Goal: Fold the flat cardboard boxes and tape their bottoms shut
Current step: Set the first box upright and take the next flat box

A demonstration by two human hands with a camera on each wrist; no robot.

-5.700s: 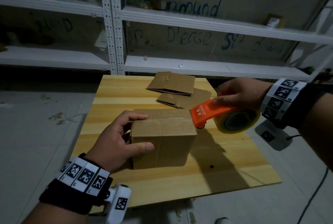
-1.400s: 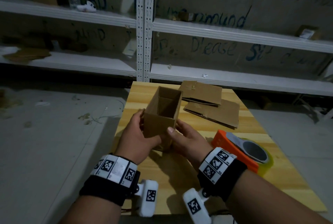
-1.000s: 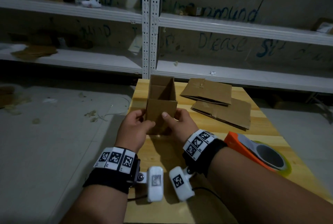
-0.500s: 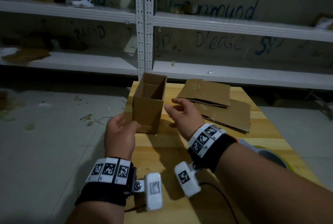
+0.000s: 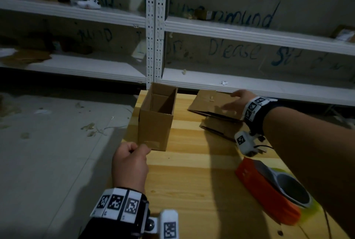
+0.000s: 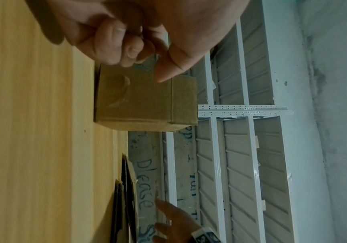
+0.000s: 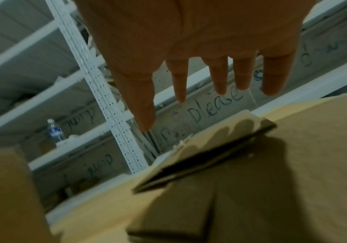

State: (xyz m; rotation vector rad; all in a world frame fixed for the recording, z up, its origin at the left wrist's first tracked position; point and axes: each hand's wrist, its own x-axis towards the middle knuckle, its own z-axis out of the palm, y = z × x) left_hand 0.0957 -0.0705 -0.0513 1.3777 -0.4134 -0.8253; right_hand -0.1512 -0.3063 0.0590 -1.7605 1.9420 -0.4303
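Open-topped box point(image 5: 156, 121) upright on the bench point(image 5: 192, 171).
The left hand point(image 5: 130, 161) is curled, empty (just beside the box base); the right hand point(image 5: 237, 102), fingers straight, hovers above the flat cardboard stack point(image 5: 205, 103).

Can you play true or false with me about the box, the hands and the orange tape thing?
1. The folded box stands upright on the table with its open top up. True.
2. The right hand holds the orange tape dispenser. False: the dispenser lies on the table, and the right hand is open, reaching over the flat cardboard.
3. The left hand grips the box. False: its fingers are curled and hold nothing, near the bottom of the box.
4. The flat cardboard lies on the table to the right of the box. True.
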